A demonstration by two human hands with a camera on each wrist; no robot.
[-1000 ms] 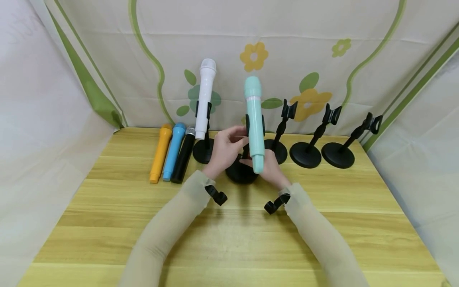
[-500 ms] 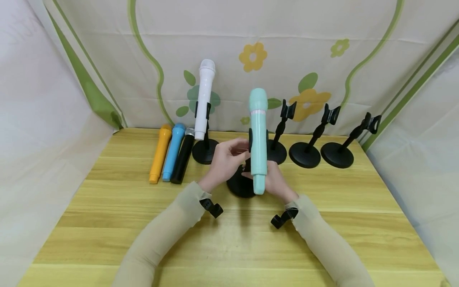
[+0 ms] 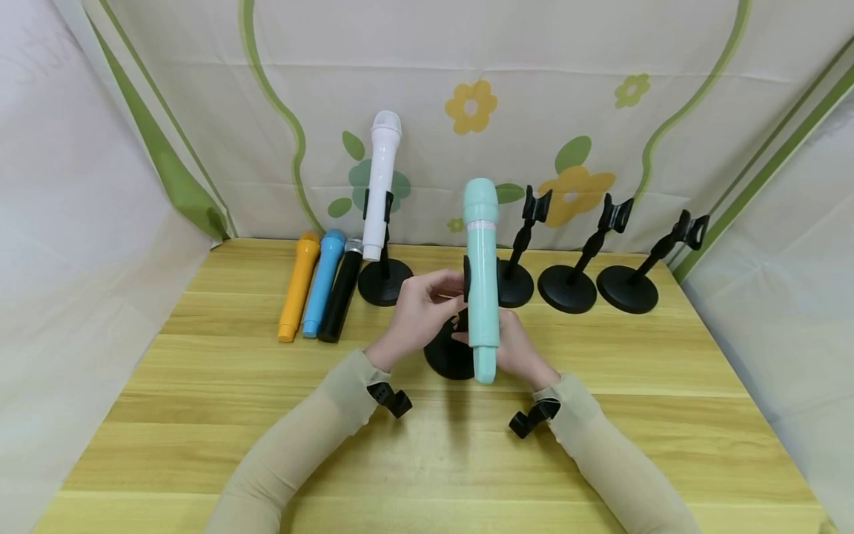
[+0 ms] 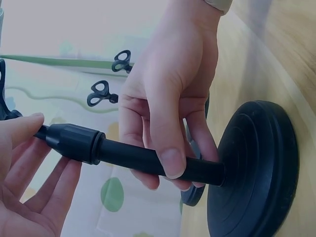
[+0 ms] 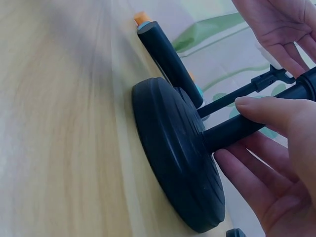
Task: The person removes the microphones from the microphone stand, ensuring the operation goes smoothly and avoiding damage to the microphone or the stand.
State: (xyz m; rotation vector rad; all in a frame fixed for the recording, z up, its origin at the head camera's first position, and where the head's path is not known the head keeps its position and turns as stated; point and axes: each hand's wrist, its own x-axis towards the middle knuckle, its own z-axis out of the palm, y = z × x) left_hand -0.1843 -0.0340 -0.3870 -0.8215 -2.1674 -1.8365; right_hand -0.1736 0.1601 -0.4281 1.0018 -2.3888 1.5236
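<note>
Hands (image 3: 418,315) hold blk mic stand (image 3: 445,356) w/ mint mic (image 3: 482,289) up top.

The sleeved left arm (image 3: 300,437) and right arm (image 3: 614,460) reach forward, converging — the left hand (image 3: 420,315) pinches above, thumb against fingers; the right hand (image 3: 517,345) grips below — thumb opposite curled fingers.

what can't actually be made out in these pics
Head view: much of the pole of the held stand, behind the mint microphone.
Head view: any lettering on the microphone's pale band, too small.
Left wrist view: part of the stand's clip, cut off by the left edge.
Left wrist view: the base's lower rim, cut off by the bottom edge.
Right wrist view: the stand's upper part, cut off by the right edge.
</note>
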